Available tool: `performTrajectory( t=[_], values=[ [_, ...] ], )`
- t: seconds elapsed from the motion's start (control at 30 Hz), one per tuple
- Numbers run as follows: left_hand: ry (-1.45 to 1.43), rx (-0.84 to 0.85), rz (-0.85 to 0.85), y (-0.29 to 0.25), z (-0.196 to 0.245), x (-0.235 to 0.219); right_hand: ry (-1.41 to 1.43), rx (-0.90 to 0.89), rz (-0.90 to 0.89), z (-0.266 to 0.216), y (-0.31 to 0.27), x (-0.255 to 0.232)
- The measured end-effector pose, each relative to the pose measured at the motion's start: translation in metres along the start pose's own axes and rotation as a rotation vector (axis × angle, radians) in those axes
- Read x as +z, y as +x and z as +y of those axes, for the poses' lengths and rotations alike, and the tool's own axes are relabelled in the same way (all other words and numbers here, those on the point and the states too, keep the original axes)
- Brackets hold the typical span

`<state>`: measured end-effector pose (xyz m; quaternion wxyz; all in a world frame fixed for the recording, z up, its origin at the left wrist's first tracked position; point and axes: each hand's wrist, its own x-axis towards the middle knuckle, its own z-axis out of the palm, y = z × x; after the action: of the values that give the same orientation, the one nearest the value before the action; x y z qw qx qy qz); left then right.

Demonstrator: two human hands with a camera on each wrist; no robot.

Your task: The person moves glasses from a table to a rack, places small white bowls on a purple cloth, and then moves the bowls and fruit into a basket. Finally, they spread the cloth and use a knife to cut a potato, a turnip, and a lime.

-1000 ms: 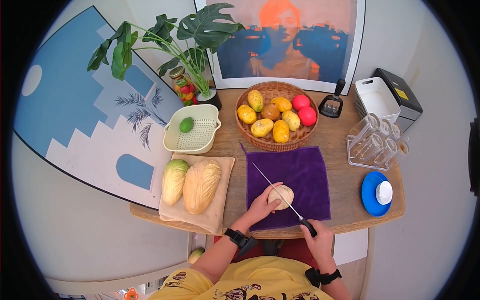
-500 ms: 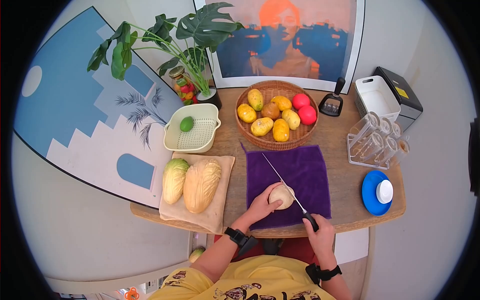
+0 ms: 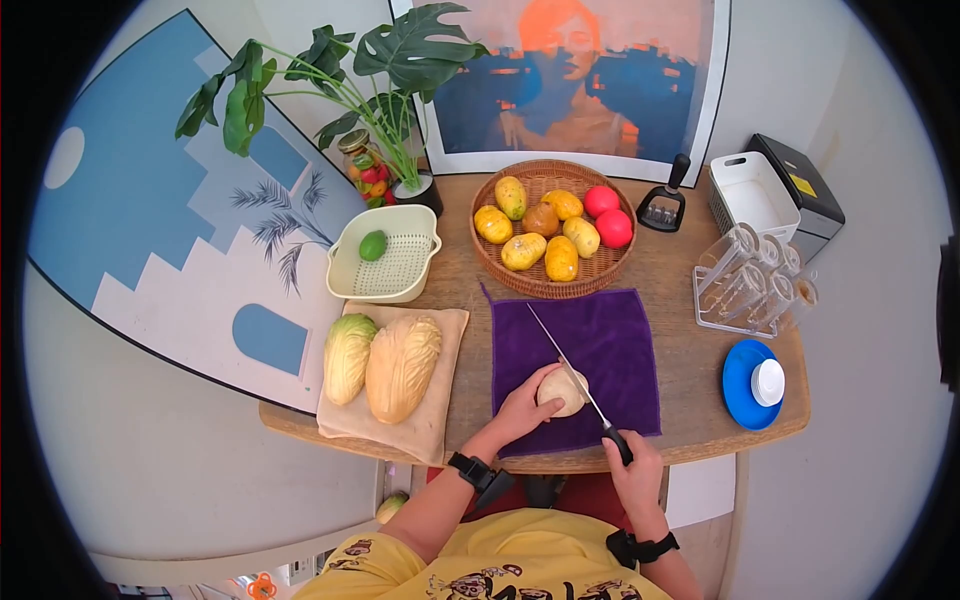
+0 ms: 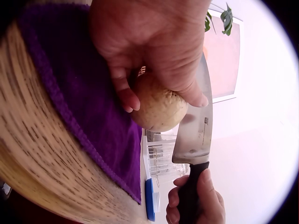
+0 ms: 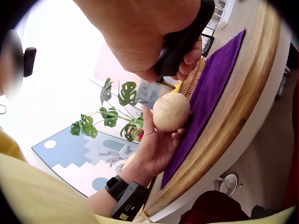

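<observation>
My left hand (image 3: 522,412) grips a pale, round root vegetable (image 3: 563,393), which looks like a jicama, over a purple cloth (image 3: 620,340). Its thumb and fingers curl about the sides, and the palm hides part of it in the left wrist view. In my right hand (image 3: 637,478) is the black handle of a kitchen knife (image 4: 195,135). From above, the long blade crosses the vegetable's upper right side, its tip pointing away from me. The left thumb overlaps the broad blade in the left wrist view.
Two cabbages (image 3: 402,370) lie on a beige cushion (image 3: 440,425) at left. Behind are a pale green colander (image 3: 405,285) with a green fruit and a wicker basket (image 3: 500,275) of fruit. Rightward stand a rack of glasses (image 3: 750,285) and a blue plate (image 3: 738,405).
The knife has shifted right across the vegetable and its blade now points more steeply away from me. The left hand keeps its hold, almost in place.
</observation>
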<state>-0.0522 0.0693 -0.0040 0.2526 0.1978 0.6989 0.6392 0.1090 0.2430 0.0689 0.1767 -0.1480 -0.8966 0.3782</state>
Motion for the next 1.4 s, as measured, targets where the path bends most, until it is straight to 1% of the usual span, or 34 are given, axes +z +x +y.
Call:
performTrajectory(
  t=[0.23,0.33,0.43,0.53,0.6,0.67,0.7,0.73,0.77,0.83,0.93,1.03,1.17,1.27,1.33,1.4],
  values=[
    [0.033,0.013,-0.006,-0.001,0.003,-0.001,-0.021,-0.028,0.014,-0.001,-0.002,0.000],
    [0.019,-0.003,-0.015,-0.001,-0.001,-0.002,-0.039,-0.046,0.002,-0.001,-0.003,-0.001],
    [-0.017,-0.001,-0.025,-0.001,0.005,-0.001,0.012,-0.099,-0.034,-0.001,-0.004,-0.002],
    [-0.027,-0.015,-0.038,-0.002,0.010,-0.001,0.056,-0.077,-0.041,-0.002,-0.002,-0.003],
    [-0.011,-0.042,-0.042,-0.002,0.012,-0.002,0.043,-0.004,0.008,-0.002,0.002,-0.004],
    [0.005,-0.068,-0.046,-0.002,0.012,-0.002,0.030,0.027,0.033,0.004,0.006,-0.003],
    [0.054,-0.012,-0.021,-0.003,0.010,-0.002,0.016,0.060,0.059,0.006,0.007,-0.003],
    [0.103,0.045,0.004,-0.003,0.009,-0.001,-0.004,0.076,0.047,0.008,0.009,-0.005],
    [0.103,0.047,0.003,-0.002,0.009,-0.001,-0.005,0.074,0.049,0.008,0.009,-0.006],
    [0.095,-0.012,-0.027,-0.002,0.010,-0.002,-0.062,0.044,0.024,0.008,0.009,-0.008],
    [0.137,0.016,-0.019,0.000,0.001,-0.002,-0.043,0.007,0.007,-0.003,0.003,-0.010],
    [0.117,0.025,-0.021,0.001,-0.006,-0.002,-0.045,0.033,-0.010,-0.003,-0.004,-0.009],
    [0.106,0.013,-0.025,0.001,-0.005,-0.002,-0.021,0.012,-0.021,-0.003,-0.005,-0.010],
    [0.056,0.033,-0.044,-0.001,0.002,-0.002,0.017,0.031,-0.041,-0.003,-0.002,-0.011],
    [0.095,0.011,-0.032,-0.002,0.004,-0.002,0.028,-0.002,0.029,-0.002,0.003,-0.010],
    [0.061,-0.015,-0.042,-0.003,0.011,-0.003,-0.002,0.023,0.035,0.003,0.007,-0.008]
  ],
)
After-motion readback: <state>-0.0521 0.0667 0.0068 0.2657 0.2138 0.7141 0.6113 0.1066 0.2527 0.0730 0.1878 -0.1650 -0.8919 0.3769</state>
